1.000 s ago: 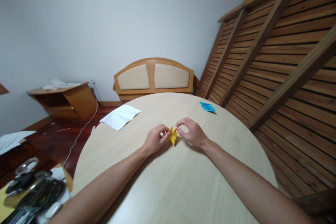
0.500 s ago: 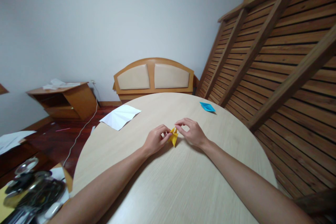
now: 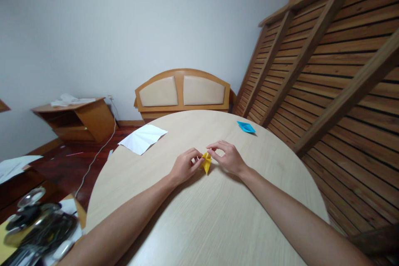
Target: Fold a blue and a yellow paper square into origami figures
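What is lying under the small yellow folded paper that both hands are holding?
Under the yellow folded paper is the pale round table. The left hand and right hand pinch it, hiding its sides.

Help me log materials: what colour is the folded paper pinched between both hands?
Yellow folded paper, clearest in the head view.

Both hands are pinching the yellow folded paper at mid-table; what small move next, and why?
Probably press the crease flat: the left hand and right hand pinch the yellow paper from opposite sides, and it stands partly raised off the table.
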A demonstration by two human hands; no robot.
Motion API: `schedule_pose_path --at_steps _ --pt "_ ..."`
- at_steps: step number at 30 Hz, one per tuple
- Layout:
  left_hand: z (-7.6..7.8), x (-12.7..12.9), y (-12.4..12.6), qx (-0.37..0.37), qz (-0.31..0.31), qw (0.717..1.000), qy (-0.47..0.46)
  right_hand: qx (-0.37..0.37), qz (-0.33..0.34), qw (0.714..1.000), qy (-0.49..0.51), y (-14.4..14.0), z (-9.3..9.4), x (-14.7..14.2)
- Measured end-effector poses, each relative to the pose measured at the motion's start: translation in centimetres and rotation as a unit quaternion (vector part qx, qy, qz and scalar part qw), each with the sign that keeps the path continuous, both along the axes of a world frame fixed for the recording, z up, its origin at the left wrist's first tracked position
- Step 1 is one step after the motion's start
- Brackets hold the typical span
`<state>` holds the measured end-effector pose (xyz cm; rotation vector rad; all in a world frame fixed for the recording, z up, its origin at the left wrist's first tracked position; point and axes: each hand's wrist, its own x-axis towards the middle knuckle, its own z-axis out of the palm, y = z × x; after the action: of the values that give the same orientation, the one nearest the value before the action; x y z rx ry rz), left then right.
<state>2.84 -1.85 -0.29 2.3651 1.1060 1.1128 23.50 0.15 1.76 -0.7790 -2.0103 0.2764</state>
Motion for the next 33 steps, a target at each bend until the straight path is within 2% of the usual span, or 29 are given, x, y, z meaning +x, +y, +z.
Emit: schedule_pose_path --at_steps 28,33 --pt "-0.20 -0.03 0.24 -0.018 0.000 1.000 -0.001 -0.117 0.028 0.992 0.039 0.27 -0.35 0.22" --pt "-0.35 -0.14 0.32 -0.015 0.000 1.000 -0.004 -0.099 0.034 0.994 0.028 0.52 -0.41 0.66"
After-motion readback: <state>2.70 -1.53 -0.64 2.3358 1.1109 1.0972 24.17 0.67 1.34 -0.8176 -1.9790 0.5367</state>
